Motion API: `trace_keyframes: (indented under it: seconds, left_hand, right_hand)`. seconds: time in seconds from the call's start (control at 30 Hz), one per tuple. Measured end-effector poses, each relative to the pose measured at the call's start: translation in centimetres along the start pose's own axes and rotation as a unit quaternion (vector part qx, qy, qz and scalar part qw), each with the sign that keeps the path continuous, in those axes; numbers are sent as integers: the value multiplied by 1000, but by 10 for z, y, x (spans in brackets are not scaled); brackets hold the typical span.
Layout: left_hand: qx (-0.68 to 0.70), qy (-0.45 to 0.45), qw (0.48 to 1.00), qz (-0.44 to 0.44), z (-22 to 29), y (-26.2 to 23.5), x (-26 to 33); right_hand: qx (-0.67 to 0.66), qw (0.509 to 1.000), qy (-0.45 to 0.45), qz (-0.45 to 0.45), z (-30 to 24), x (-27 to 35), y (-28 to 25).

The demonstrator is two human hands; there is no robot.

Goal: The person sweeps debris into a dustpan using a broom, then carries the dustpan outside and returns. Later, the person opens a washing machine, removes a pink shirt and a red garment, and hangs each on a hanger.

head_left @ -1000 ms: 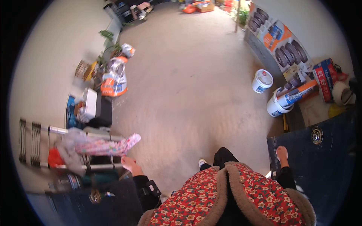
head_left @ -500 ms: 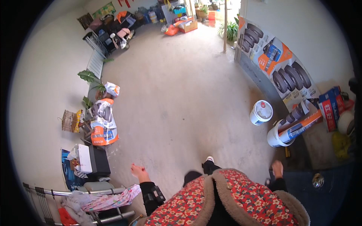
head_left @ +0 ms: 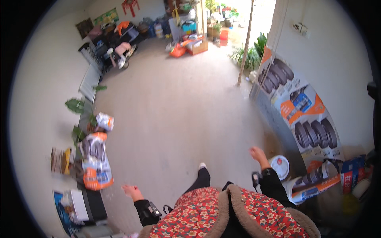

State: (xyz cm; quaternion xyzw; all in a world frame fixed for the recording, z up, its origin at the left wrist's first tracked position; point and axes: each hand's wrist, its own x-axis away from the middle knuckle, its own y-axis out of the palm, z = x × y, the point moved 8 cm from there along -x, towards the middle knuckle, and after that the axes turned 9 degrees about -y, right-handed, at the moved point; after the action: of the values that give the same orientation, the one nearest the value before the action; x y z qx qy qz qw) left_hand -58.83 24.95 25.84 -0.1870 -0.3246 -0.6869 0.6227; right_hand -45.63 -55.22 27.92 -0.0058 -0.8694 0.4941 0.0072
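Standing on a bare concrete floor, person seen from above; floral red quilted jacket with brown fleece collar fills near edge.

Left hand: out to the near left, held above the floor, fingers loosely spread, holding nothing. Black sleeve with a small dark device strapped at the forearm. Nearest thing: orange-and-white printed sack, upright against the left wall, apart from the hand. A smaller white sack stands just beyond it, beside potted green plants. A black box with a white slab on top sits at the near left.

Right hand: raised to the right, blurred; appears open and empty, finger detail cannot be told. Nearest thing: white plastic bucket with a lid, on the floor just right of the hand, not touching. A rolled printed banner lies beside the bucket.

One foot in a white shoe shows between the hands.

Right wall: tyre poster board leaning. Thin wooden pole stands upright farther off. Far end: cluttered pile of bags, boxes and a red stool; green plants by the bright doorway.
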Motion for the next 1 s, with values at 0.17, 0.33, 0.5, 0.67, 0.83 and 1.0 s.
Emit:
trace_keyframes:
  seconds: [0.17, 0.33, 0.5, 0.67, 0.83, 1.0]
  left_hand:
    - [-57, -1, 990, -126, -47, 236, 14]
    - [-92, -19, 959, -269, -121, 520, 81]
    - [-82, -58, 932, -349, -227, 718, 136]
    - [-39, -119, 963, -237, -273, 826, 132]
    - [-38, -22, 973, -229, -255, 931, 101]
    - [22, -26, 985, -170, -286, 1035, 73]
  right_hand:
    - [-245, 880, 356, 197, 189, 61, -50]
    - [183, 832, 485, 197, 231, 151, -91]
    - [243, 748, 607, -113, 244, 113, -68]
    - [205, 778, 590, 68, 259, -118, -145]
    - [45, 875, 389, 285, 259, -545, -241]
    - [8, 950, 94, 297, 165, -917, -265]
